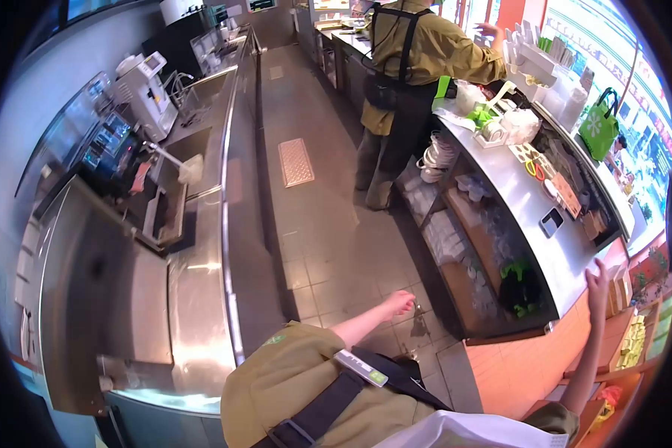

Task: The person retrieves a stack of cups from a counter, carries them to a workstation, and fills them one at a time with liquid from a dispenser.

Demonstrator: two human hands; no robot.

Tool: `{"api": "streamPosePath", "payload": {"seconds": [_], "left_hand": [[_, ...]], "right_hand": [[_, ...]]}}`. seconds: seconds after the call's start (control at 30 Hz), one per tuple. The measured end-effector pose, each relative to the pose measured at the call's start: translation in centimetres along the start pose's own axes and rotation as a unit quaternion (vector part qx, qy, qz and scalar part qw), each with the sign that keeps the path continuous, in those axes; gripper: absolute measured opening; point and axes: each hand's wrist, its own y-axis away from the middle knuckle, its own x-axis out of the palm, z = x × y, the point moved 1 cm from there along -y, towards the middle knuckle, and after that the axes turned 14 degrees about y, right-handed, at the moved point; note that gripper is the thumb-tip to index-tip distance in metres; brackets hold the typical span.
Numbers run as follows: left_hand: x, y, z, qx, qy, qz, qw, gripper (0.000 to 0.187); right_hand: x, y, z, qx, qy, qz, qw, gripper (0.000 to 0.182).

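The left hand (396,304) hung over the grey tiled floor (328,246) of the aisle, holding nothing; its fingers looked loosely curled, though at this distance I could not tell whether they were closed or slack. The right hand (596,284) was raised with fingers spread flat, resting against the near edge of the long stainless steel table (530,224) on the right, gripping nothing. Just beyond that hand lay a small dark phone-like device (551,222) on the table top. Below the table, open shelves held stacked clear plastic packs (448,235). Farther down the aisle a co-worker in an olive shirt and black apron (407,67) stood at the same table, one hand raised towards a white rack (534,52).
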Motion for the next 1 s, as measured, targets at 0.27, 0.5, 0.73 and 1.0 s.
{"api": "streamPosePath", "payload": {"seconds": [0.27, 0.5, 0.73, 1.0], "left_hand": [[11.7, -11.9, -14.0, 0.061, -0.023, 0.043, 0.997, 0.03], [22.7, -18.5, -25.5, 0.09, -0.023, 0.158, 0.983, 0.031], [32.4, -30.3, -36.7, 0.178, -0.013, 0.277, 0.944, 0.027], [45.3, -42.1, -49.3, 0.319, 0.02, 0.293, 0.901, 0.019]], "right_hand": [[-9.6, -21.8, -2.5, 0.027, 0.087, -0.125, 0.988, 0.066], [-12.0, -47.4, -0.4, -0.019, 0.1, -0.255, 0.962, 0.056], [-11.1, -65.2, 6.4, -0.061, 0.233, -0.324, 0.915, 0.032], [-8.6, -83.7, 10.5, 0.102, 0.32, -0.306, 0.891, 0.099]]}}
